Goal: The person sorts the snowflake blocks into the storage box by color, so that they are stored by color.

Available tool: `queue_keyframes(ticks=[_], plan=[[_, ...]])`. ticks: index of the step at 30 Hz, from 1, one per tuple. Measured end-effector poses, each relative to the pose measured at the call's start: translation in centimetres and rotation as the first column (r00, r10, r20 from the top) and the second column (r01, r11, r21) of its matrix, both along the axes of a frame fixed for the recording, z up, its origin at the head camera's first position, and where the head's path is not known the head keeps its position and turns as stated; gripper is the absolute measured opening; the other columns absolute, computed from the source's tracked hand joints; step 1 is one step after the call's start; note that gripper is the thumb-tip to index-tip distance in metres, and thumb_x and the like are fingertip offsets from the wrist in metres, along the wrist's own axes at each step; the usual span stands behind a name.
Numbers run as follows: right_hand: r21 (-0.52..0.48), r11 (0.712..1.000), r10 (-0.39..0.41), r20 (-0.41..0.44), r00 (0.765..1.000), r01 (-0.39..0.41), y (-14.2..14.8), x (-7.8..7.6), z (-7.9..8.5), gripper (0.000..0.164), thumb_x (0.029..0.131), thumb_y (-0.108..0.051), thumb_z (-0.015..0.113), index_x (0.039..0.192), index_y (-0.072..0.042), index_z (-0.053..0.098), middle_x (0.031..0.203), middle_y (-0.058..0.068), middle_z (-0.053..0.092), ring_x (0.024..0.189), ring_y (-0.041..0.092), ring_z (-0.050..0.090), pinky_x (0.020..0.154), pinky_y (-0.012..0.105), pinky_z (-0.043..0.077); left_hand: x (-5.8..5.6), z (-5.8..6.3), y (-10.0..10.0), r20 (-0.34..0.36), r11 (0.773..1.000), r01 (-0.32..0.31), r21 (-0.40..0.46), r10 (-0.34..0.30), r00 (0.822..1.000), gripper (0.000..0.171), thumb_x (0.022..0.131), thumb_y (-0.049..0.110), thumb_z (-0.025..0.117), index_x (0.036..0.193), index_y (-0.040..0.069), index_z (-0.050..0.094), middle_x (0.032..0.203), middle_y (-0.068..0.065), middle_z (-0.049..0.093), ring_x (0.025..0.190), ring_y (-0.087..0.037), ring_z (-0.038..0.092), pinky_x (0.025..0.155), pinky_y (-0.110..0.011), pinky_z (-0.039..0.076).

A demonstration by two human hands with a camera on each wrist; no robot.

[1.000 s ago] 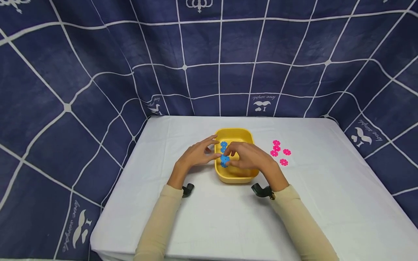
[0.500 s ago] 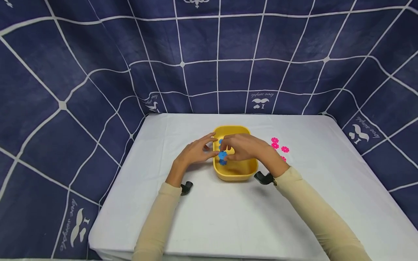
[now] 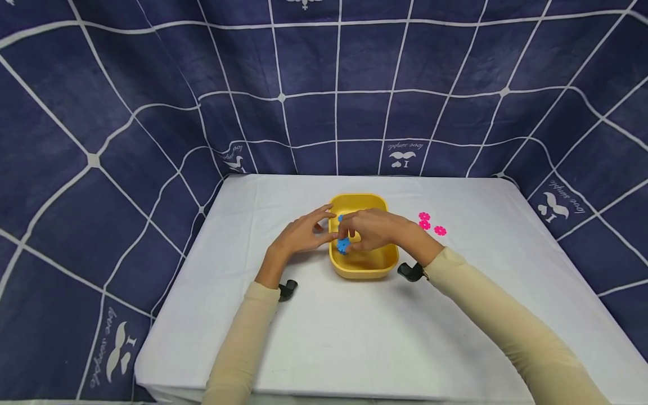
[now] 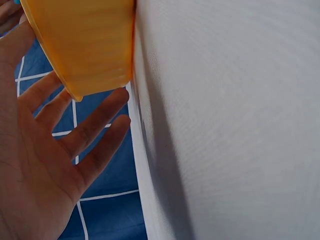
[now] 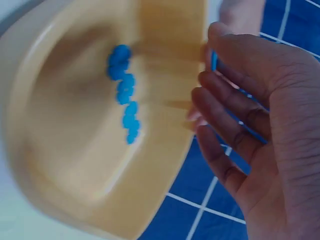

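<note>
A yellow plastic tub sits on the white table, with several blue flower-shaped discs in a row on its floor. My left hand is at the tub's left wall, thumb at the rim; its spread, fairly straight fingers lie along the outside. Over the tub, my right hand pinches a blue flower-shaped disc between thumb and index finger, near the left rim. Only that disc's thin edge shows in the right wrist view. From the head, the right hand hides some discs in the tub.
Several pink flower-shaped discs, one a pink disc, lie on the white table right of the tub, beside my right forearm. A dark blue curtain with white lines stands behind the table and along its sides.
My right hand has shifted slightly left toward the tub's left rim, and its forearm has swung outward, covering some pink discs. My left hand has stayed at the rim. The head view has tilted slightly.
</note>
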State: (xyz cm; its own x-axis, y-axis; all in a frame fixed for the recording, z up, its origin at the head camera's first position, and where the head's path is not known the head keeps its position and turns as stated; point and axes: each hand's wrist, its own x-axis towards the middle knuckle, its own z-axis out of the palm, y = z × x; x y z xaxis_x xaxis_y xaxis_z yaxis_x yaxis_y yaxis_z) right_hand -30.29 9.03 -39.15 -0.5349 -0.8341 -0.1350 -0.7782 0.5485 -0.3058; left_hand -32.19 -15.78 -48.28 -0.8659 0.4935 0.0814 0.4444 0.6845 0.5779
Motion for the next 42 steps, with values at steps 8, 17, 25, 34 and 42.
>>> queue_keyframes(ticks=[8, 17, 25, 34, 42], plan=[[0.085, 0.996, 0.016, 0.069, 0.998, -0.022, -0.1, -1.3, -1.5, 0.03, 0.097, -0.033, 0.083, 0.12, -0.016, 0.077, 0.115, -0.003, 0.075, 0.107, 0.021, 0.069, 0.092, 0.036, 0.058, 0.2, 0.2, -0.2, -0.002, 1.0, 0.01, 0.026, -0.01, 1.0, 0.051, 0.113, 0.053, 0.048, 0.157, 0.028, 0.057, 0.173, 0.016, 0.034, 0.119, -0.017, 0.069, 0.101, -0.05, 0.054], [0.157, 0.983, 0.077, 0.115, 0.99, -0.094, -1.3, -2.2, -2.3, 0.028, 0.097, -0.036, 0.083, 0.117, -0.018, 0.077, 0.111, -0.004, 0.072, 0.099, 0.012, 0.064, 0.092, 0.031, 0.056, 0.0, 0.3, -0.5, -0.015, 0.999, 0.029, 0.015, -0.028, 0.999, 0.055, 0.112, 0.054, 0.051, 0.158, 0.024, 0.056, 0.175, 0.013, 0.032, 0.117, -0.016, 0.07, 0.101, -0.048, 0.055], [0.217, 0.965, 0.122, 0.124, 0.985, -0.147, -2.4, -2.6, -2.9, 0.027, 0.097, -0.036, 0.083, 0.114, -0.017, 0.075, 0.114, 0.004, 0.069, 0.097, 0.014, 0.06, 0.088, 0.032, 0.054, -0.2, 0.4, -0.5, -0.015, 1.0, 0.026, 0.001, -0.026, 1.0, 0.055, 0.112, 0.055, 0.05, 0.158, 0.025, 0.056, 0.174, 0.014, 0.033, 0.119, -0.015, 0.069, 0.1, -0.047, 0.055], [0.287, 0.939, 0.167, 0.104, 0.98, -0.19, -2.7, -2.7, -3.7, 0.025, 0.097, -0.034, 0.082, 0.113, -0.017, 0.074, 0.118, 0.001, 0.066, 0.103, 0.016, 0.062, 0.096, 0.036, 0.056, -0.3, 0.5, -0.2, -0.018, 1.0, 0.014, -0.008, -0.014, 1.0, 0.056, 0.111, 0.055, 0.052, 0.158, 0.026, 0.056, 0.172, 0.015, 0.037, 0.117, -0.015, 0.069, 0.1, -0.048, 0.055], [0.312, 0.931, 0.176, 0.068, 0.982, -0.189, -2.8, -2.7, -4.4, 0.029, 0.096, -0.037, 0.083, 0.116, -0.017, 0.074, 0.124, 0.001, 0.064, 0.107, 0.018, 0.064, 0.099, 0.038, 0.057, -0.2, 0.3, -0.1, -0.022, 1.0, 0.011, -0.007, -0.011, 1.0, 0.052, 0.111, 0.05, 0.055, 0.157, 0.026, 0.057, 0.172, 0.014, 0.037, 0.116, -0.015, 0.069, 0.098, -0.049, 0.055]])
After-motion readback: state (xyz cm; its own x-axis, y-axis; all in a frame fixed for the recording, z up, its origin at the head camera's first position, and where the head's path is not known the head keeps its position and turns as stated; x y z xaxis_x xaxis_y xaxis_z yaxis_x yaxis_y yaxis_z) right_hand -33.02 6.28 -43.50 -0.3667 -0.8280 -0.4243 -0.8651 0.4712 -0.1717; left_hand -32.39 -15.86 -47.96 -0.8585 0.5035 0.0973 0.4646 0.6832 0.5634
